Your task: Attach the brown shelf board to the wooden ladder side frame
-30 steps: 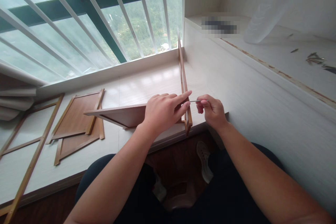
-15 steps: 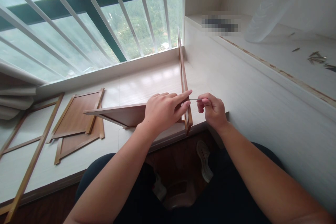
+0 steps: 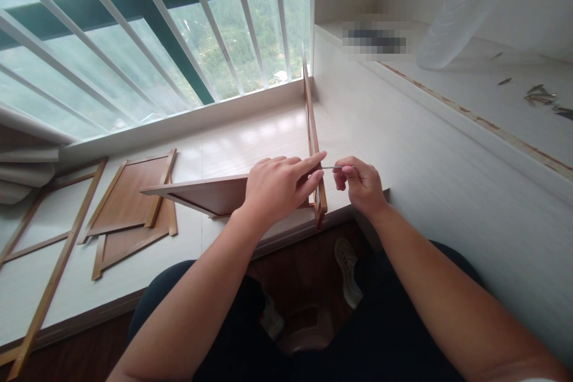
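My left hand (image 3: 275,188) is wrapped over the top edge of a brown wooden panel (image 3: 199,194) standing on edge. Its forefinger and thumb reach the upright wooden frame (image 3: 314,131), which meets the panel roughly at a right angle. On the frame's other side, my right hand (image 3: 362,185) is closed, pinching a thin metal rod (image 3: 330,167) that looks like a hex key. The rod points level at the frame, near my left fingertips. Its far tip and the joint between panel and frame are hidden by my left fingers.
To the left on the white ledge (image 3: 188,262) lie two overlapping wooden panels (image 3: 129,194) and a long wooden frame (image 3: 58,268). A shelf at the right holds a plastic bottle (image 3: 452,30) and several small screws (image 3: 540,95). Barred windows are behind; a white side wall stands right.
Both hands keep their hold on the panel and the rod, almost still. The whole view has shifted very slightly.
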A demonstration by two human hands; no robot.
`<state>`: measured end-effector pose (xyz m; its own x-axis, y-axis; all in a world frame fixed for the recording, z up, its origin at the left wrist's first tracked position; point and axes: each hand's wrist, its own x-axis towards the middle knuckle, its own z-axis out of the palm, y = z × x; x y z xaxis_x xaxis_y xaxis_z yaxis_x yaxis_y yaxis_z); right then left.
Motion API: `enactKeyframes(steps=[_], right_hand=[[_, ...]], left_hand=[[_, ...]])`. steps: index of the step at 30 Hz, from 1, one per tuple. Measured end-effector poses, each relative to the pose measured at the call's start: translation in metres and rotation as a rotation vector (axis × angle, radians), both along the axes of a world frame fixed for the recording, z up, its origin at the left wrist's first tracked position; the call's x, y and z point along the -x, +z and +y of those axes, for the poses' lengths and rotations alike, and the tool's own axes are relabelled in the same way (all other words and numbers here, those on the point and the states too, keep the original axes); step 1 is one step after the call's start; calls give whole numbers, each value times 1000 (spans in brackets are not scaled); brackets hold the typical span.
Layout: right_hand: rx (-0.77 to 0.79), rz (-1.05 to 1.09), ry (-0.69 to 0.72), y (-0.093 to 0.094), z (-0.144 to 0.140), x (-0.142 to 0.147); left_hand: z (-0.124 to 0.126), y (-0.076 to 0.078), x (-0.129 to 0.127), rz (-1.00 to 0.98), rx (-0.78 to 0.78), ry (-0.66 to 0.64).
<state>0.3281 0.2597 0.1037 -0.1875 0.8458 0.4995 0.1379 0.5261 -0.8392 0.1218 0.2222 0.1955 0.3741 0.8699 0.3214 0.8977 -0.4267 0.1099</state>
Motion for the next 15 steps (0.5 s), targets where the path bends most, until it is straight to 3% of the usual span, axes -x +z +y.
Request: enactKeyframes(steps=[6, 15], right_hand=[[47, 79, 94, -1, 6, -2], [129, 143, 110, 5, 0, 0]], left_hand=[[0, 1, -1, 7, 8, 7], [-1, -1, -2, 6, -12, 18]])
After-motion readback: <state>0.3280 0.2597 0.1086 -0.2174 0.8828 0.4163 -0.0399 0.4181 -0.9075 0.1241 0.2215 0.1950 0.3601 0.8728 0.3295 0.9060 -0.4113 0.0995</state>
